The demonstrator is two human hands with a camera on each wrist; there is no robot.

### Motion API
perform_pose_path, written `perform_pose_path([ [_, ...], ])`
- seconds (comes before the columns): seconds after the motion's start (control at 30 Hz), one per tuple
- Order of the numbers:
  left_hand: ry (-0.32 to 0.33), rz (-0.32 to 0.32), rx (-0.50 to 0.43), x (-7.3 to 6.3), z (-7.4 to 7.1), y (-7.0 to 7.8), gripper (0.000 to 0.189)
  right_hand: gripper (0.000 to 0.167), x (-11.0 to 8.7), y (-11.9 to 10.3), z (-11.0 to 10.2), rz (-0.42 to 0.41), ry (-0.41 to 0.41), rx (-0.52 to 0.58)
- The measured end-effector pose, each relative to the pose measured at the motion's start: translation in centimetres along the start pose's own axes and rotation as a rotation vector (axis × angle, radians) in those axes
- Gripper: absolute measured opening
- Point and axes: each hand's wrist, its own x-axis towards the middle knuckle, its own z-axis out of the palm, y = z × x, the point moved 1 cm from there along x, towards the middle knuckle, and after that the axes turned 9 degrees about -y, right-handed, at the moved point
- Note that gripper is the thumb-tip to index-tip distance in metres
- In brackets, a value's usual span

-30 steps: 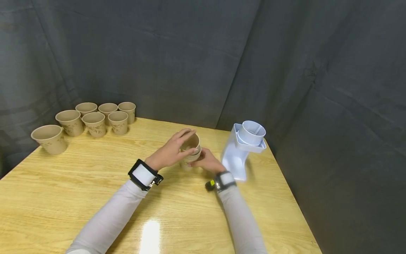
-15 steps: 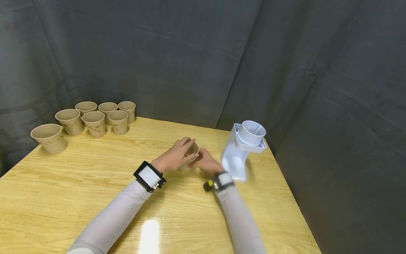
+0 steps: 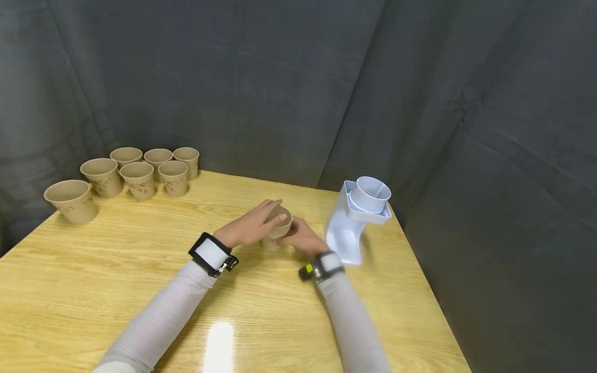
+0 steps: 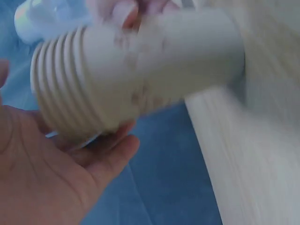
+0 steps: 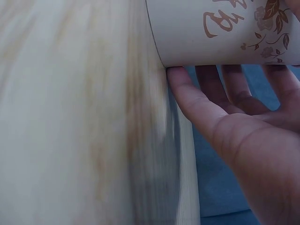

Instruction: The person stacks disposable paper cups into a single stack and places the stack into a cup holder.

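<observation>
A stack of nested tan paper cups (image 3: 280, 228) stands upright on the table in the head view. Several rims show at its top end in the left wrist view, and printed brown leaves and lettering mark the lowest cup (image 5: 220, 35) in the right wrist view. My right hand (image 3: 304, 237) holds the stack low down from the right, with its thumb near the base. At the upper left of the stack is my left hand (image 3: 249, 225), its fingers loosely extended beside the rims. In the left wrist view its palm (image 4: 42, 173) faces the stack without closing on it.
Several separate paper cups (image 3: 138, 181) stand upright at the table's back left. A white plastic stand (image 3: 345, 233) with a round ring (image 3: 370, 194) on top is right of my right hand. Dark curtains (image 3: 224, 88) border the table (image 3: 261, 311).
A cup in my left hand has come down into the top of the stack. The left fingers have since loosened, while my right hand has stayed at the stack almost unmoved.
</observation>
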Motion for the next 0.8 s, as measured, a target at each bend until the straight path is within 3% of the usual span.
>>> perform_pose_path([
  [0.23,0.169,0.034,-0.022,-1.4,-4.0,-2.4,0.06,0.064,0.0,0.0,0.2,-0.016,0.011,0.022],
  [0.53,0.408,-0.094,0.068,-5.9,-10.0,-6.4,0.051,0.06,0.2,-0.4,0.3,-0.006,0.021,0.0],
  [0.8,0.675,-0.166,0.084,-10.2,-12.9,-9.0,0.044,0.062,0.3,-0.3,0.1,-0.001,0.014,0.013],
])
